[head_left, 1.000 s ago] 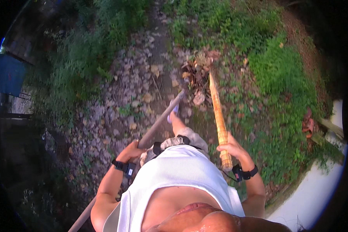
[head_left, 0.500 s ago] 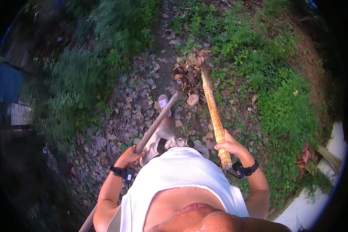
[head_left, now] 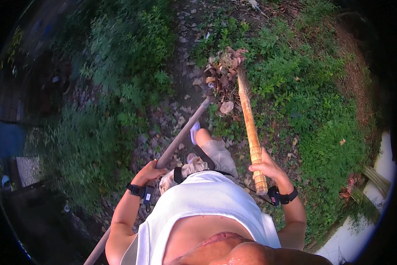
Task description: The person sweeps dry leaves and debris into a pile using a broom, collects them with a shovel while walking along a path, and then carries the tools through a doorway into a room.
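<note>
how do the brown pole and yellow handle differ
The brown pole is plain; the yellow handle is banded. The pole slants up rightward; the handle leans slightly left. The pole runs far past the left hand; the handle ends just past the right hand. Both reach toward the leaf clump.

Bushes [head_left: 139, 42] crowd eleven o'clock, blue panel [head_left: 6, 139] out at nine, weeds [head_left: 295, 84] thick at two, white surface [head_left: 342, 243] at four!

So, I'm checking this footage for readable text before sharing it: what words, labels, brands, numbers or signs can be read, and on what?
No text can be read.
White label on the left wrist device: too small to read.
Reddish mark on the right wrist device: too small to make out.
</note>
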Available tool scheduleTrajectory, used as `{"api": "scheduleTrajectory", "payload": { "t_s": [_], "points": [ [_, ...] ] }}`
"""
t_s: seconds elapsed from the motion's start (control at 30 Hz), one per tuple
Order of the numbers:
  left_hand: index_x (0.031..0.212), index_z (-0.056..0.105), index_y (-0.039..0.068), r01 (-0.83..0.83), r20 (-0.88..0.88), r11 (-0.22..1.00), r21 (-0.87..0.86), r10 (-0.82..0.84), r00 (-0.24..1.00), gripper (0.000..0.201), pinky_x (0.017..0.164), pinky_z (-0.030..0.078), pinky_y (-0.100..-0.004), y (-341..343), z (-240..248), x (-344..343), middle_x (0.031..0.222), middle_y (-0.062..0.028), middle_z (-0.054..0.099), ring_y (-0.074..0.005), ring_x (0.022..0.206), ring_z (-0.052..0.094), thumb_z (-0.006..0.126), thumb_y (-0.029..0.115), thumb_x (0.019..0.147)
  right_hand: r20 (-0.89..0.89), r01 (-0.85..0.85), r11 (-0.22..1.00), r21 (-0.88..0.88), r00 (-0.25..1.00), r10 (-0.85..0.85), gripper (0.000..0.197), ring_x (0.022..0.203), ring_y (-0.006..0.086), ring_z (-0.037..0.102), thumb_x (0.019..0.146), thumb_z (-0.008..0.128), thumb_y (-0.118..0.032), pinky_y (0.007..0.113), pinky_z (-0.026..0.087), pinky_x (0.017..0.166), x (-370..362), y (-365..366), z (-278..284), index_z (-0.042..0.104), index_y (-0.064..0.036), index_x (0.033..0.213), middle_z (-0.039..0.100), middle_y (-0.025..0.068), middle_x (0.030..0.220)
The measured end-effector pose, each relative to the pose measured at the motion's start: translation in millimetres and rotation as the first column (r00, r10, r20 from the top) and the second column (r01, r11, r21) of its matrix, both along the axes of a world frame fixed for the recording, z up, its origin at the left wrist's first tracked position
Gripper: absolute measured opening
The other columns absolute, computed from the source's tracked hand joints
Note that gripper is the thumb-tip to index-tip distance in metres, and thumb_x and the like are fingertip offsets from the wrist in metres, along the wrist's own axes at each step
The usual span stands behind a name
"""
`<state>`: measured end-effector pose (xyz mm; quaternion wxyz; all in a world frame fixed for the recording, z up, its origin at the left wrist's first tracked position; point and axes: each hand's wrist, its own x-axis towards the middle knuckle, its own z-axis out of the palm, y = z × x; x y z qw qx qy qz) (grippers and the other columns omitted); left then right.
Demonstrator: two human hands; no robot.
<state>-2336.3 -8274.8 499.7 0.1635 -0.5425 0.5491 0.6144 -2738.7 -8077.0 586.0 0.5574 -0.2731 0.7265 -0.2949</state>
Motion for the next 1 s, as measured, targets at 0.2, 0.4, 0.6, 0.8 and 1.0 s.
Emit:
{"api": "scheduleTrajectory", "payload": {
  "t_s": [0.2, 0.4, 0.6, 0.8, 1.0],
  "points": [
    [0.107, 0.056, -0.005, 0.066, 0.004, 0.988, -0.136, -0.066, 0.998, 0.05, 0.056, 0.045, -0.0303, -195, -34, -104, 0.075, -0.0093, 0.062, -0.0155, 0.068, 0.058, 0.074, 0.029, 0.075, 0.072, 0.059, 0.998, 0.027, 0.996, -0.061, 0.066, 0.078, 0.0172, 0.054, 0.066, 0.072, -0.008, 0.031, 0.049, 0.067, -102, -197, -7, 0.034, 0.0021, 0.118, 0.049, 0.0071, 0.089],
    [0.103, 0.057, -0.004, -0.022, -0.067, 1.0, -0.009, 0.021, 0.998, 0.047, 0.053, 0.044, -0.0293, -360, -29, -177, 0.072, -0.006, 0.06, -0.0122, 0.062, 0.056, 0.075, 0.029, 0.074, 0.046, 0.022, 0.999, 0.035, 0.999, -0.023, 0.074, 0.081, 0.0189, 0.056, 0.066, 0.072, -0.009, 0.033, 0.05, 0.065, -189, -372, -4, 0.03, 0.004, 0.126, 0.048, 0.011, 0.096],
    [0.104, 0.057, -0.001, -0.018, -0.043, 1.0, 0.011, 0.018, 0.999, 0.042, 0.053, 0.044, -0.0271, -549, -25, -268, 0.072, -0.0041, 0.061, -0.0107, 0.06, 0.055, 0.073, 0.026, 0.076, 0.126, 0.022, 0.995, 0.102, 0.991, -0.035, 0.063, 0.072, 0.0174, 0.057, 0.067, 0.071, -0.008, 0.032, 0.05, 0.06, -281, -566, 8, 0.033, 0.0011, 0.117, 0.048, 0.0092, 0.089],
    [0.097, 0.057, 0.001, 0.043, -0.003, 0.998, -0.052, -0.043, 0.999, 0.036, 0.05, 0.044, -0.0275, -771, -51, -351, 0.068, -0.0039, 0.059, -0.0112, 0.058, 0.055, 0.073, 0.025, 0.076, 0.093, 0.045, 0.999, 0.024, 0.995, -0.047, 0.062, 0.073, 0.0176, 0.056, 0.068, 0.07, -0.008, 0.032, 0.051, 0.06, -361, -772, -22, 0.034, 0.002, 0.116, 0.049, 0.0095, 0.09],
    [0.091, 0.053, 0.002, -0.004, -0.013, 1.0, 0.013, 0.004, 1.0, 0.029, 0.044, 0.04, -0.0255, -946, -20, -443, 0.062, -0.0015, 0.054, -0.0091, 0.048, 0.049, 0.072, 0.02, 0.079, 0.063, 0.043, 0.995, 0.091, 0.997, -0.049, 0.071, 0.074, 0.0203, 0.057, 0.066, 0.071, -0.011, 0.034, 0.05, 0.063, -450, -927, 4, 0.031, 0.0051, 0.123, 0.05, 0.0118, 0.092]
  ]
}}
